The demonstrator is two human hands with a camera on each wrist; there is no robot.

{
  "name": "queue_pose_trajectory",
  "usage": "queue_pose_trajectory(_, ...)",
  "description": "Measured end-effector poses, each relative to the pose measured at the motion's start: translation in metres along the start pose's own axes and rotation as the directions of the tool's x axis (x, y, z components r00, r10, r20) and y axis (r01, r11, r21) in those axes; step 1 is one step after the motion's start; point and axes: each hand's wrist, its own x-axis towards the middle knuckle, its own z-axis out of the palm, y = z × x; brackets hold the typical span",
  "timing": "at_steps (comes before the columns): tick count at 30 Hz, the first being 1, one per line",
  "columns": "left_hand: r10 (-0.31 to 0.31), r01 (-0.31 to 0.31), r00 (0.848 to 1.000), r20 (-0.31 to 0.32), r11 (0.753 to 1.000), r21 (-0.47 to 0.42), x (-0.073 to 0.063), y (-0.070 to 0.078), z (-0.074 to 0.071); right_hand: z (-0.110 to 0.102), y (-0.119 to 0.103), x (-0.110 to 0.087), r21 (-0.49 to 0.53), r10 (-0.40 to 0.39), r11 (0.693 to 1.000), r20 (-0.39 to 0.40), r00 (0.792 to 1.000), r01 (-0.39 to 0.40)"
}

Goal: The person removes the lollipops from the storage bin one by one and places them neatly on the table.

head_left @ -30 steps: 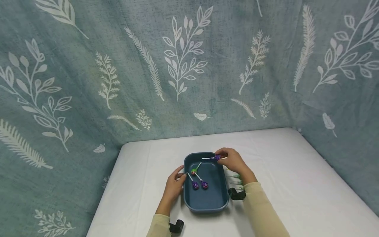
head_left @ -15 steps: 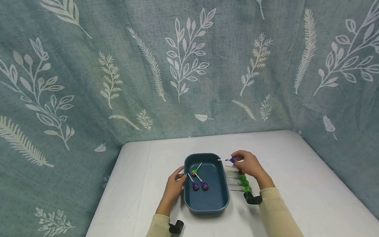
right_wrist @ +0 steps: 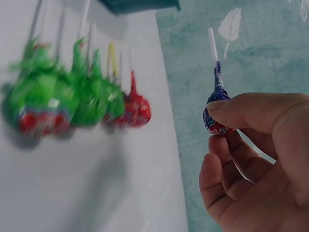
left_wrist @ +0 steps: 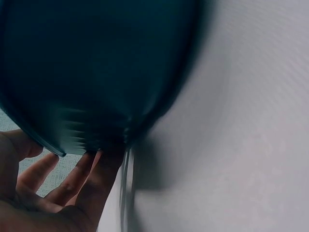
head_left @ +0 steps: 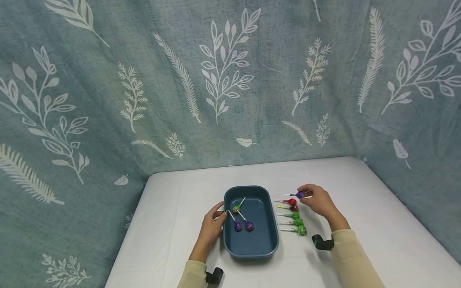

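In the head view, a blue tray (head_left: 251, 248) stands mid-table with two purple lollipops (head_left: 237, 226) and a green lollipop (head_left: 236, 209) inside. My left hand (head_left: 211, 224) grips the tray's left side; the left wrist view shows its fingertips against the dark wall (left_wrist: 96, 63). To the tray's right, my right hand (head_left: 320, 202) pinches a purple lollipop (right_wrist: 217, 111) by its wrapped head, thumb on one side, white stick free. It is held above the far end of a row of lollipops: green ones (head_left: 301, 230) nearer me, red ones (head_left: 291, 201) farther off.
A white cloth (head_left: 173, 224) covers the table. Behind and beside it hangs a blue-green leaf-patterned curtain (head_left: 266, 100). The row's sticks point left toward the tray, with a narrow strip of cloth between.
My right hand has carried the purple lollipop rightward from over the tray's far right corner to past the row, uncovering the row. The left hand and tray stay put.
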Motion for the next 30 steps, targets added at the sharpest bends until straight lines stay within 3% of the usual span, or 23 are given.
queue_pose_trajectory(8,-0.009,0.009,1.000,0.000,1.000,0.003,-0.001,0.001,0.002,-0.007,0.027,-0.003,-0.010,0.066,0.998,0.017,0.998,-0.065)
queue_pose_trajectory(18,-0.017,0.017,1.000,0.020,1.000,-0.013,-0.007,0.016,0.002,-0.011,0.060,-0.004,-0.045,0.088,0.995,0.020,0.996,-0.087)
queue_pose_trajectory(30,0.001,-0.001,1.000,0.000,1.000,-0.006,0.001,-0.003,0.001,-0.012,0.073,-0.002,-0.084,0.135,0.988,0.048,0.990,-0.130)
